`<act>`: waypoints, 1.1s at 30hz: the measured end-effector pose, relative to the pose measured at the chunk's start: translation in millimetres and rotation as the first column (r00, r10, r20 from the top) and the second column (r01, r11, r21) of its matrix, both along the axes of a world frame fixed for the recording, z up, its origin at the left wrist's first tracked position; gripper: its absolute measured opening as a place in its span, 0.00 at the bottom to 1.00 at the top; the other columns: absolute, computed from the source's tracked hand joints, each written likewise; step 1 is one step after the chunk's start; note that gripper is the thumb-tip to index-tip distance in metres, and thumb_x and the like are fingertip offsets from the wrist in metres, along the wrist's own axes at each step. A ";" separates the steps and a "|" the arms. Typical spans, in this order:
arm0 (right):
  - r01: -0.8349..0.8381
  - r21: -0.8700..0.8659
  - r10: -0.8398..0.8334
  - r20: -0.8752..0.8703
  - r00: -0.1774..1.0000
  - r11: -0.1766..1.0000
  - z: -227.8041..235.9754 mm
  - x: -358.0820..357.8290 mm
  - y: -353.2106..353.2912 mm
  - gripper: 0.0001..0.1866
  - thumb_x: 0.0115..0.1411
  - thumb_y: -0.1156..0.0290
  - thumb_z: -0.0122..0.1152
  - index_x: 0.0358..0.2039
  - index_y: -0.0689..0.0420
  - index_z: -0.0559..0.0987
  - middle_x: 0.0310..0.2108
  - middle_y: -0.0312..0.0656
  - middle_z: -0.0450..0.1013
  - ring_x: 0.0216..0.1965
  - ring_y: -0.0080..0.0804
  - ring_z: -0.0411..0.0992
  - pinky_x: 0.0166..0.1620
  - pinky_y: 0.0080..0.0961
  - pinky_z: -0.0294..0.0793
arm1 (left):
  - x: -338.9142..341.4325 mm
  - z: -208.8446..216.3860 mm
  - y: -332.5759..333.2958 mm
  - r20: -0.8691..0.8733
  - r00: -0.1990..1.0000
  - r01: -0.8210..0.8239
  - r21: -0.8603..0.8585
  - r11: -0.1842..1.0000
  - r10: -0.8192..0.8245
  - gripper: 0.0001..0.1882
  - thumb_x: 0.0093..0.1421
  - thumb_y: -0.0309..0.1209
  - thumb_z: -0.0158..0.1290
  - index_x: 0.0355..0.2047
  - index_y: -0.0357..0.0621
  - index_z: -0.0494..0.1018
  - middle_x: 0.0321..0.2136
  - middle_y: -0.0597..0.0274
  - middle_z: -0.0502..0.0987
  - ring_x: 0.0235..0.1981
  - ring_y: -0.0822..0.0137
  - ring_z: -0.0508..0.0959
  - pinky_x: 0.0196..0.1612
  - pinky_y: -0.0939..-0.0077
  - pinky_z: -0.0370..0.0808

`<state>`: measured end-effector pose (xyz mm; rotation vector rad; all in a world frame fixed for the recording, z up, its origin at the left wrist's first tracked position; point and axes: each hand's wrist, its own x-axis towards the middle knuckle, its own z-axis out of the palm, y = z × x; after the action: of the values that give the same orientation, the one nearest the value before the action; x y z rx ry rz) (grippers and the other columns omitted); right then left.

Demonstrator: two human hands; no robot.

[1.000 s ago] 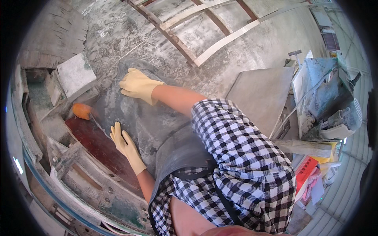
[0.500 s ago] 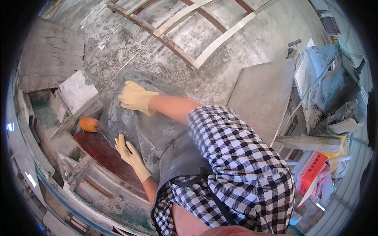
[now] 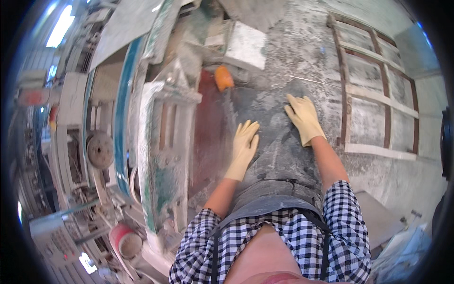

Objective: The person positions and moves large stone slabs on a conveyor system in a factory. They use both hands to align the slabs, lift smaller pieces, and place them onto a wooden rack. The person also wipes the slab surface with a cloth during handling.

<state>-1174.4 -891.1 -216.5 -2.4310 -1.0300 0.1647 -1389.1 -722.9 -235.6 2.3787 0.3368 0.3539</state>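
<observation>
Both of my hands wear cream rubber gloves and lie over a dusty dark grey apron (image 3: 272, 106) spread across my lap. My left hand (image 3: 245, 144) rests at the apron's left side, fingers stretched out and slightly apart. Farther forward and to the right, my right hand (image 3: 304, 118) touches the apron with its fingers extended. Neither glove holds anything that I can see. Past the apron's far left corner an orange rounded thing (image 3: 224, 78) sticks out, perhaps a shoe toe. A dark red panel (image 3: 206, 128) runs along the apron's left edge.
To the left stands a dusty machine frame (image 3: 151, 156) with green patches and a blue rail (image 3: 126, 113). A whitish block (image 3: 246, 45) sits far ahead. A slatted wooden frame (image 3: 347, 92) lies on the floor at right; a flat grey board (image 3: 376, 213) is nearer.
The view has swung left, bringing more machinery in. My right hand's fingers, more bent before, are now stretched out. My left hand has come onto the apron.
</observation>
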 end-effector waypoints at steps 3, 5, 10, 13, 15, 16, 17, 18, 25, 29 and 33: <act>-0.034 0.040 0.032 0.041 0.999 0.999 -18.1 2.2 -2.9 0.14 0.67 0.61 0.56 0.42 0.60 0.77 0.40 0.49 0.80 0.47 0.47 0.76 0.64 0.45 0.66 | -1.1 -2.7 0.1 0.021 1.000 0.004 -0.024 1.000 -0.004 0.20 0.62 0.24 0.55 0.55 0.43 0.77 0.57 0.53 0.79 0.65 0.48 0.71 0.72 0.49 0.59; -0.045 0.055 0.042 0.048 0.998 0.998 -22.9 4.0 -6.4 0.13 0.66 0.62 0.57 0.40 0.59 0.78 0.38 0.48 0.80 0.46 0.47 0.77 0.63 0.45 0.67 | 0.0 -1.7 -1.5 0.015 1.000 -0.010 -0.012 1.000 0.010 0.20 0.62 0.24 0.54 0.56 0.43 0.77 0.57 0.53 0.78 0.65 0.47 0.71 0.72 0.49 0.59; -0.024 0.076 0.021 0.041 0.999 0.997 -25.5 4.4 -3.7 0.16 0.68 0.61 0.57 0.44 0.60 0.80 0.40 0.49 0.81 0.47 0.48 0.77 0.64 0.46 0.67 | 2.8 10.7 -1.5 0.030 0.999 -0.015 -0.041 0.999 0.016 0.20 0.63 0.25 0.54 0.56 0.43 0.77 0.57 0.52 0.79 0.66 0.47 0.71 0.73 0.50 0.58; -0.012 0.040 0.009 0.056 0.998 0.999 -24.6 4.5 -3.6 0.18 0.69 0.59 0.56 0.48 0.61 0.80 0.43 0.49 0.81 0.49 0.47 0.77 0.66 0.47 0.66 | 3.7 23.3 -2.0 0.064 0.998 -0.022 -0.029 0.999 0.024 0.20 0.63 0.25 0.54 0.56 0.43 0.77 0.57 0.52 0.79 0.66 0.47 0.71 0.73 0.49 0.58; -0.014 0.090 0.007 0.074 0.997 0.996 -23.5 4.3 -6.6 0.18 0.69 0.59 0.56 0.48 0.61 0.80 0.44 0.49 0.81 0.50 0.47 0.77 0.66 0.47 0.66 | 2.8 31.0 -4.3 0.095 0.995 -0.013 -0.009 1.000 0.014 0.19 0.63 0.25 0.54 0.55 0.43 0.77 0.57 0.52 0.79 0.65 0.47 0.71 0.72 0.48 0.58; -0.009 0.100 0.002 0.070 0.998 0.995 -23.0 3.3 -9.1 0.19 0.69 0.59 0.56 0.48 0.61 0.80 0.45 0.49 0.81 0.51 0.47 0.77 0.66 0.47 0.66 | 1.7 33.9 -6.2 0.114 0.993 -0.008 0.001 1.000 0.007 0.19 0.63 0.25 0.54 0.55 0.43 0.78 0.56 0.52 0.79 0.65 0.47 0.71 0.72 0.48 0.58; -0.024 0.110 0.016 0.075 0.997 0.994 -22.1 2.4 -12.3 0.18 0.69 0.59 0.56 0.49 0.60 0.80 0.45 0.49 0.81 0.50 0.48 0.77 0.65 0.47 0.67 | 0.8 35.9 -8.1 0.095 0.995 -0.002 0.017 1.000 0.000 0.19 0.63 0.25 0.54 0.55 0.43 0.78 0.56 0.52 0.79 0.65 0.47 0.71 0.72 0.47 0.58; -0.035 0.107 0.027 0.072 0.997 0.994 -21.3 1.0 -14.8 0.18 0.69 0.59 0.56 0.50 0.60 0.80 0.45 0.49 0.81 0.50 0.50 0.76 0.64 0.47 0.67 | -0.5 37.1 -9.6 0.088 0.996 0.004 0.039 0.999 -0.008 0.19 0.63 0.25 0.54 0.55 0.43 0.78 0.56 0.52 0.79 0.65 0.47 0.72 0.72 0.47 0.58; -0.046 0.065 0.039 0.097 0.995 0.997 -13.2 -4.6 -12.4 0.18 0.68 0.61 0.58 0.52 0.60 0.79 0.45 0.49 0.81 0.49 0.51 0.76 0.63 0.47 0.68 | -6.1 24.2 -9.0 0.070 0.997 -0.018 0.030 0.999 0.016 0.19 0.62 0.25 0.56 0.54 0.43 0.78 0.55 0.52 0.80 0.64 0.46 0.72 0.72 0.46 0.59; -0.051 0.060 0.047 0.064 0.997 0.997 -12.3 -3.9 -8.2 0.18 0.68 0.60 0.56 0.50 0.60 0.79 0.43 0.49 0.81 0.49 0.47 0.76 0.66 0.47 0.65 | -8.4 12.7 -6.0 0.074 0.997 -0.018 0.010 1.000 0.017 0.19 0.63 0.25 0.55 0.54 0.43 0.78 0.55 0.52 0.80 0.64 0.47 0.72 0.72 0.47 0.58; -0.036 0.055 0.032 0.072 0.997 0.998 -18.4 -1.9 -6.9 0.18 0.67 0.60 0.58 0.50 0.59 0.80 0.43 0.48 0.81 0.49 0.47 0.76 0.66 0.47 0.65 | -5.8 2.1 -4.7 0.050 0.998 -0.027 -0.054 0.998 0.030 0.19 0.63 0.25 0.55 0.55 0.43 0.78 0.55 0.52 0.80 0.65 0.47 0.72 0.72 0.47 0.58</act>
<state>-1176.4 -897.9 -235.0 -2.3843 -1.0927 0.0605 -1395.0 -727.6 -233.5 2.3107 0.3528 0.4132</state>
